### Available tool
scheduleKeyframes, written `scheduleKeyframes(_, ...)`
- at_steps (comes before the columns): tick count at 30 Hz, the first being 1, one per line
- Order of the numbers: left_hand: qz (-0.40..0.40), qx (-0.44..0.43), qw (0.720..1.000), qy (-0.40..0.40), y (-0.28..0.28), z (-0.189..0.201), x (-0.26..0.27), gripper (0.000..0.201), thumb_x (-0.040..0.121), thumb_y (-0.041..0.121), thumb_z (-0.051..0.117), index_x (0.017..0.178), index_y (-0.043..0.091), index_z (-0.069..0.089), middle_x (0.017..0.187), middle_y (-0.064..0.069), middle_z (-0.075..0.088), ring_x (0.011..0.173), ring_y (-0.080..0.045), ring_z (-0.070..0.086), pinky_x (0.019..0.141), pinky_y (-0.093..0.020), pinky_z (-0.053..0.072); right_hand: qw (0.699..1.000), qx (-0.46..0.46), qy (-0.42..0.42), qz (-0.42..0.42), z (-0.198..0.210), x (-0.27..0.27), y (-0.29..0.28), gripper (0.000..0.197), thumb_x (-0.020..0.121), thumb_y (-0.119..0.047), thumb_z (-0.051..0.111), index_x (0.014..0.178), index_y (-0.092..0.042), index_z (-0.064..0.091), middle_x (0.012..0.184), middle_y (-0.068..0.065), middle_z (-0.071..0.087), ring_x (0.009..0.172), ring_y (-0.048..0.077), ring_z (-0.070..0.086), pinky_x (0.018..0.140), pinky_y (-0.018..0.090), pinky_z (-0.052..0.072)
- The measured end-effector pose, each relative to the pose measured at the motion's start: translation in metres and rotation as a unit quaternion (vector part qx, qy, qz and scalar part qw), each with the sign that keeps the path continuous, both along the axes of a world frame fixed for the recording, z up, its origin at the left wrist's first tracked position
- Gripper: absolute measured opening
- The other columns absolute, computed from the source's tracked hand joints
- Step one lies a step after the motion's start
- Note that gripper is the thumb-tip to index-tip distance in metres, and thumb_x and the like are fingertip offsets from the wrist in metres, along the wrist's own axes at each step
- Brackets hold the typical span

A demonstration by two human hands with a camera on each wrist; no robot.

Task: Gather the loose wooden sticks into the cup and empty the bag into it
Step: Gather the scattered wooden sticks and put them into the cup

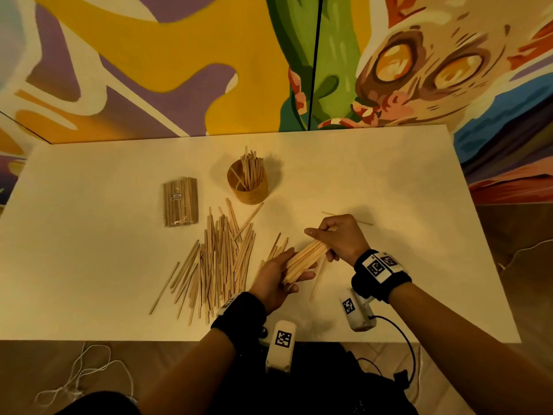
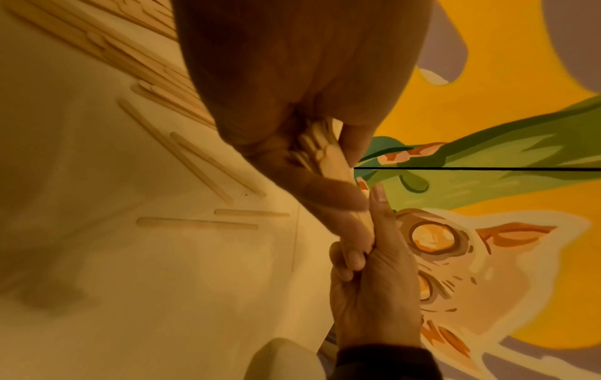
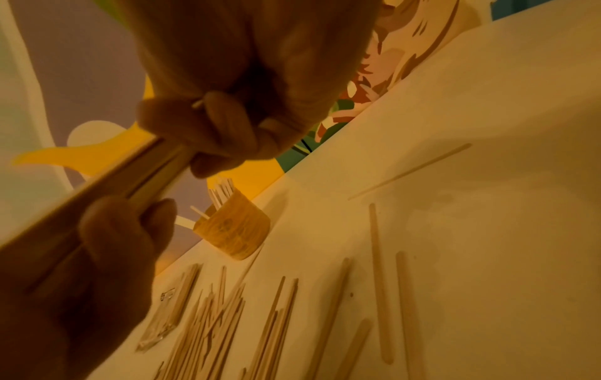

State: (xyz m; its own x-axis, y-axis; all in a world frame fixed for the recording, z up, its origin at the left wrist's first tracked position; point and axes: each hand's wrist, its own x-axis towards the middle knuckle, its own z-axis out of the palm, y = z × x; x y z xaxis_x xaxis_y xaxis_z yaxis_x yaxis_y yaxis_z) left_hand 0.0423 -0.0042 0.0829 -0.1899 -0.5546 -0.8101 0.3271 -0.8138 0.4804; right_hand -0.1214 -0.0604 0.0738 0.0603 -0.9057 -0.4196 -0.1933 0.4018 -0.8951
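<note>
Both hands hold one bundle of wooden sticks (image 1: pixel 305 258) above the white table (image 1: pixel 404 181). My left hand (image 1: pixel 278 280) grips its near end; my right hand (image 1: pixel 335 238) grips its far end, fingers curled round it. The bundle (image 3: pixel 153 174) shows in the right wrist view between both hands, and in the left wrist view the bundle (image 2: pixel 335 159) runs from my palm. A brown cup (image 1: pixel 248 182) with several sticks upright stands behind. A large loose pile of sticks (image 1: pixel 218 259) lies to the left. The clear bag of sticks (image 1: pixel 180 202) lies flat left of the cup.
A single stick (image 1: pixel 347 218) lies beyond my right hand, and another stick (image 1: pixel 318 277) lies under the bundle. The painted wall (image 1: pixel 269 61) stands right behind the table. The table's near edge (image 1: pixel 149 339) runs below my wrists, with cables on the floor.
</note>
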Motion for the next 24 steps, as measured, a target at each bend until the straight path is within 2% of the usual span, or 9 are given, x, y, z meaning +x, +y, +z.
scheduleKeyframes(1,0.026,0.006,1.0,0.006,-0.001,0.001,0.0,0.039,0.1,0.039,0.042,0.113,0.009,0.062,0.096,-0.011,0.074,0.063,-0.014,0.071,0.035,-0.016,0.034,1.0,-0.003,-0.006,-0.002,0.001,0.0,-0.001,0.038,0.078,-0.023,0.08,0.061,0.002,0.057,0.042,0.004,0.051,0.028,0.024,0.049,0.035,0.022,0.033)
scheduleKeyframes(5,0.126,-0.002,0.992,0.002,-0.005,0.004,-0.002,0.045,0.1,0.043,0.039,0.09,0.007,0.064,0.082,-0.012,0.075,0.053,-0.02,0.068,0.032,-0.015,0.027,0.999,-0.025,-0.032,-0.016,0.002,0.008,0.003,0.038,0.079,-0.02,0.08,0.061,0.004,0.056,0.049,0.01,0.055,0.033,0.028,0.051,0.035,0.024,0.035)
scheduleKeyframes(9,0.148,-0.03,0.989,-0.006,-0.01,0.004,-0.003,0.047,0.101,0.042,0.036,0.081,0.007,0.06,0.078,-0.016,0.071,0.045,-0.02,0.062,0.034,-0.017,0.026,0.997,-0.034,-0.047,-0.044,0.004,0.016,0.008,0.037,0.079,-0.016,0.079,0.061,0.005,0.054,0.05,0.013,0.057,0.035,0.029,0.053,0.035,0.024,0.035)
scheduleKeyframes(11,0.104,-0.047,0.994,-0.006,-0.011,0.006,-0.003,0.04,0.101,0.039,0.038,0.087,0.008,0.061,0.084,-0.014,0.071,0.05,-0.018,0.063,0.036,-0.019,0.031,0.997,-0.031,-0.048,-0.055,0.005,0.014,0.006,0.039,0.078,-0.016,0.08,0.061,0.007,0.053,0.051,0.016,0.056,0.034,0.028,0.052,0.034,0.022,0.033)
scheduleKeyframes(13,0.036,-0.059,0.998,0.008,-0.009,0.009,-0.001,0.035,0.102,0.035,0.038,0.096,0.011,0.064,0.089,-0.009,0.073,0.059,-0.016,0.067,0.037,-0.02,0.039,0.998,-0.026,-0.044,-0.046,0.006,0.008,0.002,0.041,0.079,-0.016,0.079,0.06,0.007,0.052,0.046,0.013,0.052,0.03,0.025,0.047,0.035,0.02,0.031)
scheduleKeyframes(17,-0.1,-0.097,0.989,0.052,-0.007,0.014,0.006,0.034,0.101,0.026,0.037,0.114,0.011,0.065,0.109,-0.014,0.07,0.073,-0.02,0.069,0.046,-0.025,0.051,0.999,-0.016,-0.03,0.017,0.01,-0.003,-0.006,0.038,0.081,-0.013,0.076,0.06,0.007,0.052,0.041,0.007,0.051,0.028,0.02,0.042,0.035,0.02,0.033)
scheduleKeyframes(19,-0.144,-0.101,0.982,0.069,-0.007,0.018,0.008,0.033,0.1,0.028,0.042,0.119,0.01,0.062,0.102,-0.013,0.07,0.068,-0.02,0.066,0.046,-0.025,0.051,0.999,-0.015,-0.02,0.043,0.013,-0.006,-0.01,0.039,0.081,-0.013,0.077,0.058,0.006,0.052,0.041,0.005,0.048,0.029,0.021,0.04,0.036,0.021,0.033)
scheduleKeyframes(21,-0.188,-0.107,0.974,0.059,-0.01,0.023,0.008,0.032,0.098,0.031,0.049,0.12,0.01,0.06,0.087,-0.006,0.066,0.056,-0.015,0.058,0.041,-0.021,0.043,0.997,-0.02,-0.008,0.068,0.015,-0.003,-0.013,0.042,0.08,-0.015,0.078,0.058,0.007,0.05,0.044,0.009,0.044,0.03,0.021,0.037,0.037,0.022,0.032)
scheduleKeyframes(24,-0.261,-0.123,0.957,0.027,-0.01,0.027,0.0,0.022,0.094,0.032,0.059,0.105,0.013,0.061,0.065,0.002,0.049,0.043,-0.01,0.04,0.039,-0.016,0.027,0.996,-0.032,0.017,0.08,0.017,0.004,-0.014,0.044,0.082,-0.018,0.076,0.058,0.004,0.047,0.051,0.01,0.036,0.031,0.019,0.034,0.037,0.021,0.031)
